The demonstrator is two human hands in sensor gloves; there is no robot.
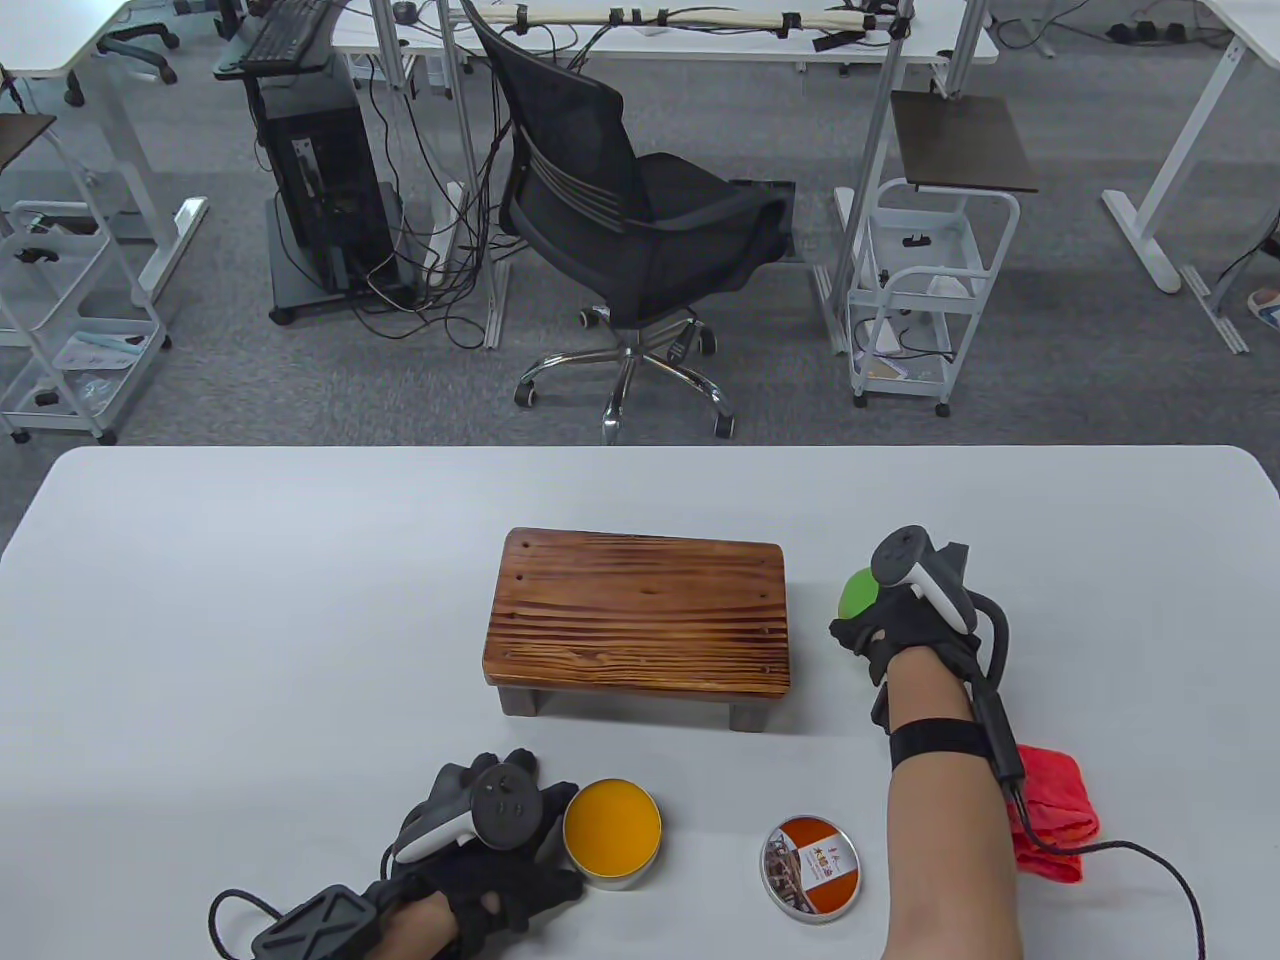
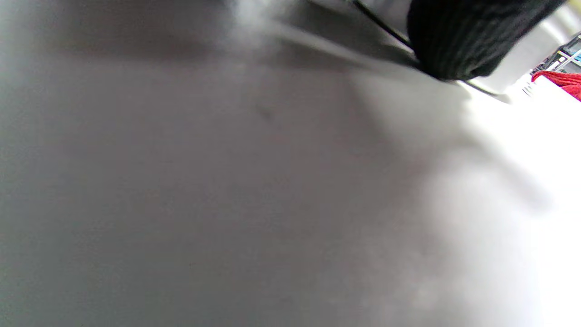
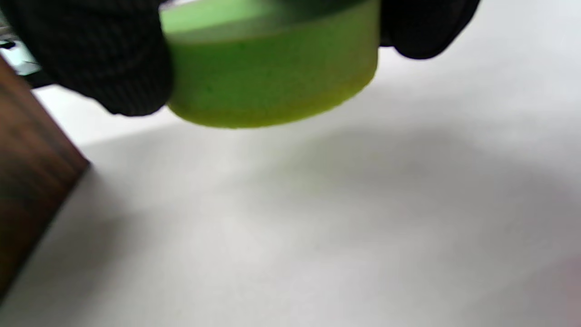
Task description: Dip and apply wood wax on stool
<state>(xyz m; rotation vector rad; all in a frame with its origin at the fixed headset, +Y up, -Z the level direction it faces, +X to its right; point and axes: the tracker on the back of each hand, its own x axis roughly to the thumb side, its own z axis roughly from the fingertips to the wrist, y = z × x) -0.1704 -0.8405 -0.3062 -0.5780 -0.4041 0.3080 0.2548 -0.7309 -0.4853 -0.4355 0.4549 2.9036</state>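
Note:
A small wooden stool (image 1: 640, 620) with a striped brown top stands mid-table; its edge shows in the right wrist view (image 3: 27, 181). An open tin of orange wax (image 1: 611, 832) sits near the front, with its printed lid (image 1: 812, 866) to the right. My right hand (image 1: 890, 625) holds a round green sponge applicator (image 1: 856, 594) just right of the stool; in the right wrist view the sponge (image 3: 272, 81) hangs a little above the table between gloved fingers (image 3: 104, 59). My left hand (image 1: 500, 850) rests beside the wax tin, fingers touching its left side.
A red cloth (image 1: 1050, 815) lies at the right, under my right forearm, and shows in the left wrist view (image 2: 560, 81). The white table (image 1: 250, 620) ends at a far edge, with an office chair (image 1: 630, 230) and carts beyond.

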